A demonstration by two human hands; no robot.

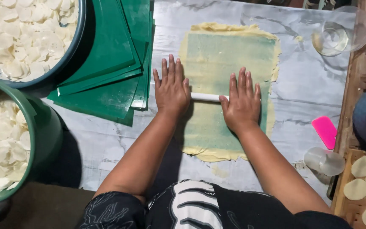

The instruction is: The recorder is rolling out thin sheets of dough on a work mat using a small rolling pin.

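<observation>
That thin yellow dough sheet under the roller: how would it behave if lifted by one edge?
Probably floppy: the dough sheet is rolled so thin that the green mat shows through it. Likely to tear, since its edges are ragged and cracked. It may cling to the mat rather than slide, as both hands press a white roller over it.

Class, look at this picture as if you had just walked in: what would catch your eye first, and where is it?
In the middle, the left hand and right hand press flat on a white rolling pin across a thin sheet of yellow dough on a green mat. At far left, two tubs brim with pale round slices, beside a stack of green mats. A bright pink scraper lies at right.
</observation>
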